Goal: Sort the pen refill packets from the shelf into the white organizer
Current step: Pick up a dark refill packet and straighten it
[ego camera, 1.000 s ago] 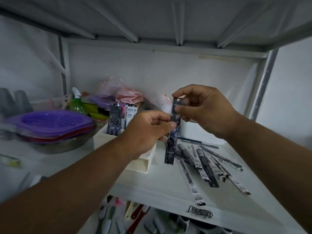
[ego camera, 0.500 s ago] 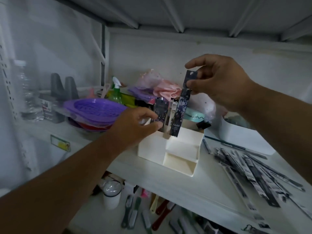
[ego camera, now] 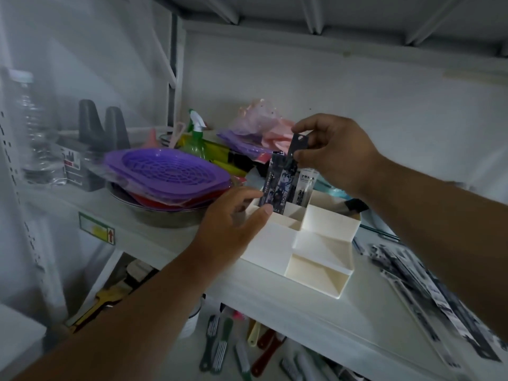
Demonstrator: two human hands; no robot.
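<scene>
The white organizer (ego camera: pixel 277 244) stands on the white shelf (ego camera: pixel 316 314), with stepped compartments. My right hand (ego camera: pixel 334 154) pinches the top of a dark pen refill packet (ego camera: pixel 288 177), whose lower end is down in the organizer's back left compartment. Other packets (ego camera: pixel 303 189) stand upright in the same back row. My left hand (ego camera: pixel 233 215) rests against the organizer's left wall, thumb touching the standing packets, fingers spread and holding nothing. Several loose refill packets (ego camera: pixel 420 281) lie on the shelf to the right.
A steel bowl (ego camera: pixel 162 215) with purple baskets (ego camera: pixel 165 169) stacked in it sits left of the organizer. A green spray bottle (ego camera: pixel 196 136) and pink bags (ego camera: pixel 264 127) are behind. Brushes (ego camera: pixel 220 345) lie on the lower shelf. A clear bottle (ego camera: pixel 30 125) stands far left.
My right hand has lowered the dark packet from above the organizer into its back left compartment. My left hand moved against the organizer's side. The view shifted left.
</scene>
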